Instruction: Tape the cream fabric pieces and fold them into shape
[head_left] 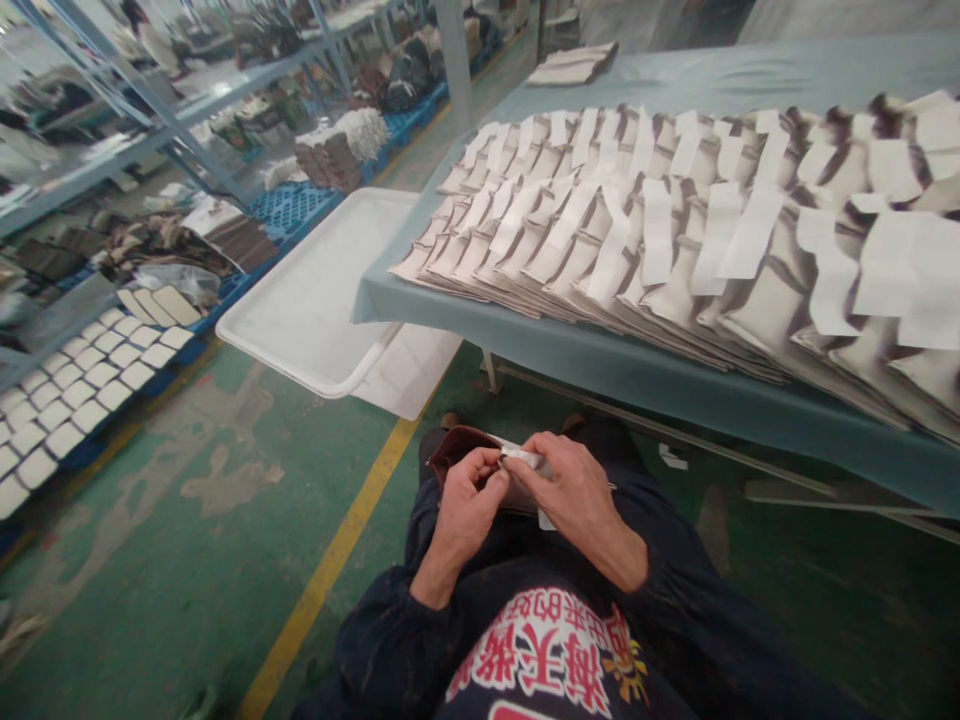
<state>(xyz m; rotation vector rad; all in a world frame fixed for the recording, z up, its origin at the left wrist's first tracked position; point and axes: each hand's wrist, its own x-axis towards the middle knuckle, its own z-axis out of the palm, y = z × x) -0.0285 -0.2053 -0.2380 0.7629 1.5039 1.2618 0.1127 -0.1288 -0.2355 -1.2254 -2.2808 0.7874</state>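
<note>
In my lap, both hands meet over a brown leather-like piece (459,440) with a paler side. My left hand (465,510) is closed, its thumb and fingers pinching the edge of that piece. A small white strip (519,456) lies where the fingertips meet. My right hand (577,495) is closed too, thumb and fingers pinching the white strip against the piece. A white corner shows below the right fingers. The exact grip at the fingertips is partly hidden.
Ahead stands a table with a blue-green cover (450,322), bearing overlapping rows of pale pieces (540,262) and white slips (658,232). A white plastic tub (300,310) stands left of it. Blue pallets (296,210) with stacked goods line the left side. A yellow line (337,560) crosses the green floor.
</note>
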